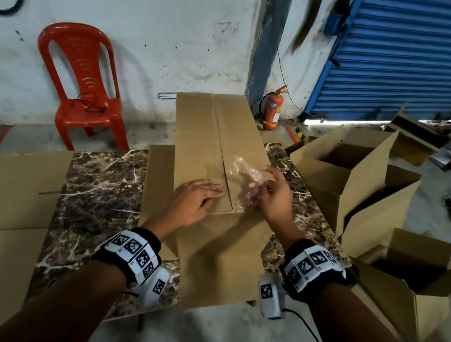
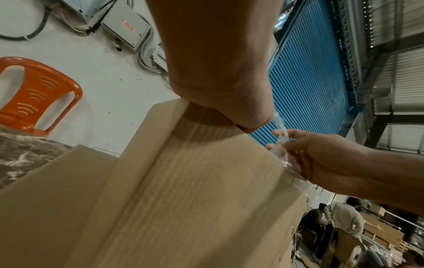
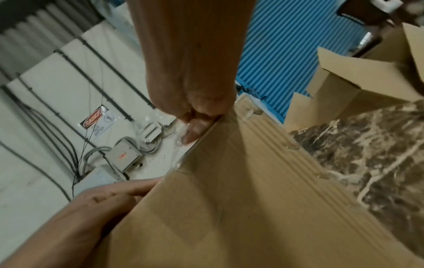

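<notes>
A long brown cardboard box (image 1: 209,128) lies on the marble table (image 1: 96,182), its top seam taped along the far half. My left hand (image 1: 201,193) presses flat on the left top flap near the seam, fingers straight. My right hand (image 1: 269,189) pinches a crumpled strip of clear tape (image 1: 243,167) lifted off the seam at the near end. In the left wrist view the right hand (image 2: 321,159) holds the clear tape (image 2: 283,137) above the box (image 2: 183,199) edge. In the right wrist view fingertips (image 3: 195,127) meet the tape at the box (image 3: 252,181) corner.
Flat cardboard sheets (image 1: 6,193) lie left of the table. Several open boxes (image 1: 354,165) stand to the right. A red plastic chair (image 1: 86,86) and a fire extinguisher (image 1: 273,111) stand by the wall, with a blue shutter (image 1: 419,58) behind. People (image 2: 339,217) sit in the background.
</notes>
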Action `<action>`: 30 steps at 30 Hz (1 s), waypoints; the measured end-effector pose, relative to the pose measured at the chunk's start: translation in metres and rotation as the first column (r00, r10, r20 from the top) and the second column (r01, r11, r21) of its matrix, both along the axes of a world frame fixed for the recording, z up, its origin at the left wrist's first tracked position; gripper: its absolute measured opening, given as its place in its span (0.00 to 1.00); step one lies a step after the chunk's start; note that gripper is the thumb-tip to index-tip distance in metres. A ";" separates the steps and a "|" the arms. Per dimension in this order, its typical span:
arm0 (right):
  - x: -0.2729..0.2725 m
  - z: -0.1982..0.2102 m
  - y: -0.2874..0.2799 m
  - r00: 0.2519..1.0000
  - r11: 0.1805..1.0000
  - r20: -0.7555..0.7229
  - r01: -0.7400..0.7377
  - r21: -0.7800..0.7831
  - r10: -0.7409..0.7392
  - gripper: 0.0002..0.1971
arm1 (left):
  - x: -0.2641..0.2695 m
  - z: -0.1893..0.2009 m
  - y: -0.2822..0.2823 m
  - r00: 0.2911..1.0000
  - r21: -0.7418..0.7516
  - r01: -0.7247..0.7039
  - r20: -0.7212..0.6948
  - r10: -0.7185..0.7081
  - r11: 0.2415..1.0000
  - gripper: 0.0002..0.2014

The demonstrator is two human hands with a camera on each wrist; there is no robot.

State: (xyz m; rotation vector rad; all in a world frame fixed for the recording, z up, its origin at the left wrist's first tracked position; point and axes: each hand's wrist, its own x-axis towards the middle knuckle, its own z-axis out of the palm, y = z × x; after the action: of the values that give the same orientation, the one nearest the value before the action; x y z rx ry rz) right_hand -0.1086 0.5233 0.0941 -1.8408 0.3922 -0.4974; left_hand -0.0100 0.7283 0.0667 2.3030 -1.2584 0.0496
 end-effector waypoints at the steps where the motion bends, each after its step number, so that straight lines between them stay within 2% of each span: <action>1: -0.002 0.000 -0.004 0.999 0.986 -0.030 0.025 -0.165 -0.031 0.16 | -0.001 0.001 -0.001 1.000 -0.015 -0.005 0.009 0.005 1.000 0.19; 3: -0.008 0.001 -0.009 0.999 0.884 -0.030 0.014 -0.467 -0.032 0.16 | -0.003 0.002 -0.001 1.000 -0.040 -0.009 0.013 0.009 0.999 0.20; 4: -0.011 0.000 -0.010 1.000 0.823 -0.010 -0.021 -0.567 0.019 0.14 | -0.004 0.003 -0.001 1.000 -0.047 -0.011 0.010 0.012 0.999 0.22; 6: -0.017 -0.001 -0.012 0.990 0.744 -0.023 -0.118 -0.658 0.136 0.14 | -0.004 0.004 -0.001 1.000 -0.056 -0.020 -0.004 0.019 0.998 0.22; 10: -0.022 0.007 -0.012 0.924 0.722 -0.196 -0.379 -0.579 0.328 0.20 | -0.006 0.003 -0.001 0.999 -0.087 -0.042 -0.037 0.038 0.995 0.20; 12: -0.023 0.011 -0.009 0.873 0.676 -0.229 -0.479 -0.559 0.430 0.25 | -0.006 0.002 -0.001 0.998 -0.089 -0.058 -0.044 0.054 0.994 0.22; 13: -0.023 0.010 -0.007 0.850 0.654 -0.250 -0.519 -0.551 0.464 0.25 | -0.006 0.002 -0.001 0.997 -0.090 -0.062 -0.044 0.058 0.994 0.22; 15: -0.022 0.007 -0.005 0.838 0.664 -0.243 -0.538 -0.519 0.489 0.20 | -0.006 0.001 -0.002 0.997 -0.091 -0.059 -0.047 0.055 0.994 0.22; 17: -0.021 0.008 0.000 0.865 0.741 -0.170 -0.493 -0.455 0.471 0.13 | -0.007 0.002 -0.001 0.996 -0.089 -0.067 -0.056 0.063 0.994 0.21; 19: -0.020 0.011 -0.005 0.925 0.867 -0.134 -0.381 -0.323 0.356 0.09 | -0.008 0.002 0.000 0.996 -0.101 -0.068 -0.057 0.063 0.993 0.19; 21: -0.023 0.013 -0.020 0.979 0.982 -0.099 -0.185 -0.041 0.180 0.13 | -0.008 0.004 0.002 0.996 -0.115 -0.057 -0.070 0.050 0.992 0.18; 22: -0.025 0.011 -0.031 0.992 0.994 -0.084 -0.084 0.076 0.090 0.14 | -0.009 0.005 0.002 0.996 -0.119 -0.055 -0.074 0.047 0.991 0.18; 23: -0.028 0.009 -0.043 0.996 0.992 -0.084 0.001 0.123 0.009 0.15 | -0.010 0.006 0.001 0.996 -0.117 -0.059 -0.072 0.051 0.991 0.18; 25: -0.033 0.007 -0.059 0.989 0.991 -0.116 0.100 0.093 -0.089 0.15 | -0.011 0.006 -0.001 0.996 -0.108 -0.070 -0.067 0.063 0.992 0.17; 27: -0.037 0.011 -0.063 0.982 0.991 -0.139 0.132 0.015 -0.129 0.16 | -0.010 0.006 -0.003 0.995 -0.105 -0.086 -0.067 0.079 0.991 0.16; 30: -0.039 0.016 -0.068 0.969 0.983 -0.178 0.181 0.039 -0.171 0.14 | -0.011 0.010 -0.007 0.989 -0.089 -0.123 -0.088 0.115 0.988 0.13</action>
State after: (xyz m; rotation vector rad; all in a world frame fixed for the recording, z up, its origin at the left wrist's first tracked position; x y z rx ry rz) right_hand -0.1474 0.4553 0.1099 -1.8108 0.6865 -0.4422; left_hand -0.0212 0.7212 0.0766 2.2721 -1.0542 0.0535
